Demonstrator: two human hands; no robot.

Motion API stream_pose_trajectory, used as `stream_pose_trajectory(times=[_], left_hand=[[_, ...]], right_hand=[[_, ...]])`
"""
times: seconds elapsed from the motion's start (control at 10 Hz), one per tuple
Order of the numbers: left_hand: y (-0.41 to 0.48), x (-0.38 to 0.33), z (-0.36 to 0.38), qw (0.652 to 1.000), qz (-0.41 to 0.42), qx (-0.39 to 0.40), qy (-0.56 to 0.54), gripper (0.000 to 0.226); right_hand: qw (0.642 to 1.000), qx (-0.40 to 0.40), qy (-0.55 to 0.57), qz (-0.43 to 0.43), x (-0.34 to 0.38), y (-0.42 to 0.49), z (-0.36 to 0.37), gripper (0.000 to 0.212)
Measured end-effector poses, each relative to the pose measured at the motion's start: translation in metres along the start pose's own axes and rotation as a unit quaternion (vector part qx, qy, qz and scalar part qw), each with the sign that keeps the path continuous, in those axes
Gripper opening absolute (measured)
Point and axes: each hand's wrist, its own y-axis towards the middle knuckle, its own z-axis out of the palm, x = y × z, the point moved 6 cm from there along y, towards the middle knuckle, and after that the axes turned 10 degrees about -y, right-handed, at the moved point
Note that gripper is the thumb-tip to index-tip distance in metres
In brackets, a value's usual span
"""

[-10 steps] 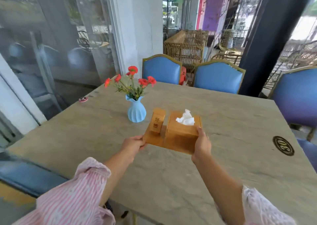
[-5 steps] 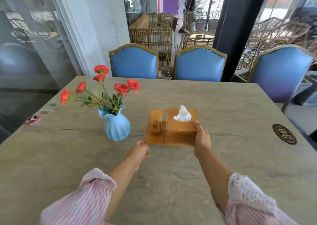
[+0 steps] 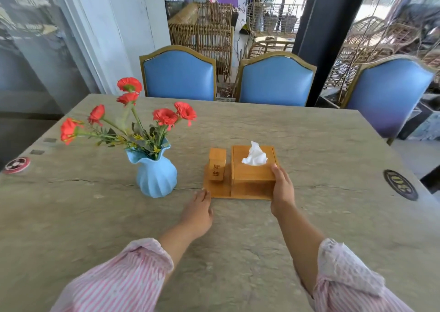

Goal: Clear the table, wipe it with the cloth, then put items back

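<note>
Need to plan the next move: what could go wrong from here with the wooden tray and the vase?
1. Only the right hand grips the box; the left hand lies flat on the table at the tray's near corner. A one-sided lift could tilt the tray and topple the upright toothpick holder.
2. The vase stands close to the left of the tray, top-heavy with flowers; a sweep of the left hand might knock it over.

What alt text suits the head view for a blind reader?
A person's right hand grips the right end of a wooden tissue box set on a stone table, while the left hand lies open near its left corner. A blue vase of red flowers stands to the left.
</note>
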Motion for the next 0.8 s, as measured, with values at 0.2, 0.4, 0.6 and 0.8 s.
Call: stream_pose_trajectory(times=[0.2,0.4,0.6,0.8], left_hand=[[0.0,0.002,0.002,0.998,0.003,0.029,0.062,0.055],[-0.001,-0.002,0.001,0.996,-0.002,0.056,0.076,0.056],[0.0,-0.007,-0.005,0.992,-0.019,0.067,0.102,0.057],[-0.003,-0.01,-0.025,0.987,-0.063,0.102,0.107,0.061]], right_hand=[[1.0,-0.017,-0.007,-0.013,-0.002,-0.003,0.002,0.049],[0.999,-0.026,-0.04,-0.009,-0.003,-0.002,-0.002,0.049],[0.984,-0.018,-0.168,-0.054,0.006,-0.007,-0.007,0.052],[0.962,-0.064,-0.265,-0.007,0.029,-0.024,-0.019,0.062]])
